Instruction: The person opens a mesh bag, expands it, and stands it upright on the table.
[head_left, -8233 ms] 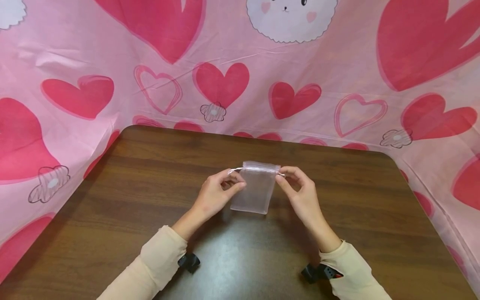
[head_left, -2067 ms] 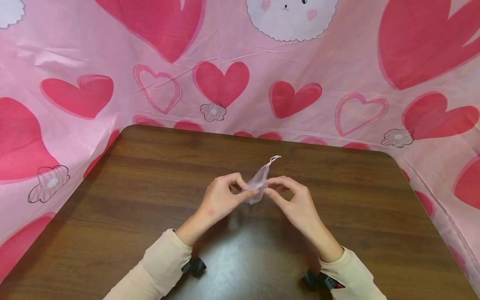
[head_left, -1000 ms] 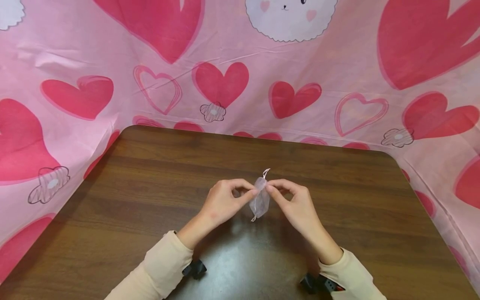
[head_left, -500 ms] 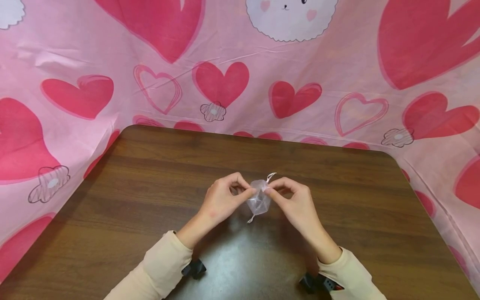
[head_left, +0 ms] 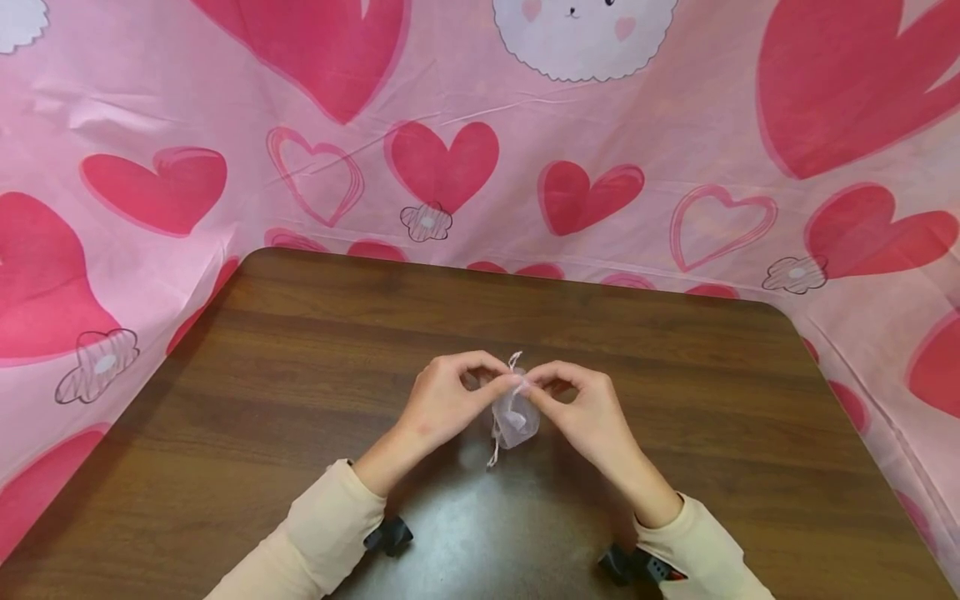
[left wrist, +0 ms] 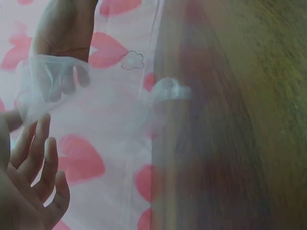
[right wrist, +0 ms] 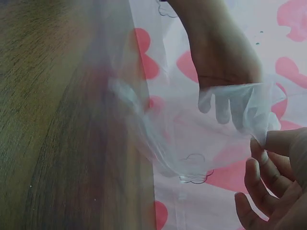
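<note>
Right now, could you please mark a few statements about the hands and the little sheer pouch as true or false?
1. Both hands pinch the sheer pouch at its top. True.
2. The pouch lies flat on the table. False: it hangs from the fingertips.
3. The left hand rests palm-down on the table. False: it pinches the pouch opposite the right hand.
4. The backdrop behind shows red hearts. True.

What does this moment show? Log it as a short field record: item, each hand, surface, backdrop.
item: small sheer drawstring pouch, hanging between both hands above the table
left hand: pinches the pouch's top edge
right hand: pinches the top edge opposite
surface: dark wooden table
backdrop: pink cloth with red hearts
</note>
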Demonstrator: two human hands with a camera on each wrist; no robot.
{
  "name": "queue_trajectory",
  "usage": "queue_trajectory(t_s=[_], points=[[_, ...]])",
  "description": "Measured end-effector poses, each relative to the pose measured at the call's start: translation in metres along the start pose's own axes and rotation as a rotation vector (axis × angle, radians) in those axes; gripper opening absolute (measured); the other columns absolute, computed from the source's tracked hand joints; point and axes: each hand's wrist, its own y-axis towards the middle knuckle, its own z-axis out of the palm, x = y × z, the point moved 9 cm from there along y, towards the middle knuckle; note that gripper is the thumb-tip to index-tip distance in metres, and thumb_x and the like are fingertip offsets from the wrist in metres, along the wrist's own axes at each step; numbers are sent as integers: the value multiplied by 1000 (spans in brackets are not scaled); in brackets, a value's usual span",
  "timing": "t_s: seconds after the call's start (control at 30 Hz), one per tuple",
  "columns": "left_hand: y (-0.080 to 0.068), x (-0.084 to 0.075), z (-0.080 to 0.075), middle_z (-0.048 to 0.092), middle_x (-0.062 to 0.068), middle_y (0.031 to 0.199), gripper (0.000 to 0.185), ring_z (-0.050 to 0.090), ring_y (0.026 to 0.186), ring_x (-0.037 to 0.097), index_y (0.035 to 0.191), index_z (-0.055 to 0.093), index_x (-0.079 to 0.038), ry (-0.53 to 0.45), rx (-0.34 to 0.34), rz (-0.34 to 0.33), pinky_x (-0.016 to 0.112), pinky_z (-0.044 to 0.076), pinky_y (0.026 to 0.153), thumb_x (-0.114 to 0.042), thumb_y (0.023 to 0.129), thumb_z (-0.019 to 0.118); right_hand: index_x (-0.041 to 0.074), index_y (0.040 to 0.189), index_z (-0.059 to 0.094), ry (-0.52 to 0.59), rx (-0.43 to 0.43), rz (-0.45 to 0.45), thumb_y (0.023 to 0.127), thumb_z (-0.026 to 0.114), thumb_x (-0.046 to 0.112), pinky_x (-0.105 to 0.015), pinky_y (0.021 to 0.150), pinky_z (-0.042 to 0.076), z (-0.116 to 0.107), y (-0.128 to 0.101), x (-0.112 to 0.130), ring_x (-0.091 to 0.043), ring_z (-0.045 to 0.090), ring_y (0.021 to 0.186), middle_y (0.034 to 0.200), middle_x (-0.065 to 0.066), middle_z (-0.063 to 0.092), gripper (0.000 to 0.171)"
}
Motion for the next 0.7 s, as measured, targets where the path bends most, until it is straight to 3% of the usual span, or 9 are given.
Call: queue_trajectory(t_s=[0.33,0.7], points=[[0,-3,-10,65,-22,71,5,60,66,5,84,77,-29,123,-58,25,29,46,61,-25,83,81,13,91,80,-20,7,-47,83,80,10,-28,66,50,-2,-1,3,-11,61,72,80,9,70,9],[-3,-13,-6,63,-18,69,8,60,61,6,82,75,-26,119,-98,111,25,47,55,-26,82,83,14,93,78,32,8,-34,88,77,14,-27,73,51,2,-1,4,-10,64,81,87,10,71,5]])
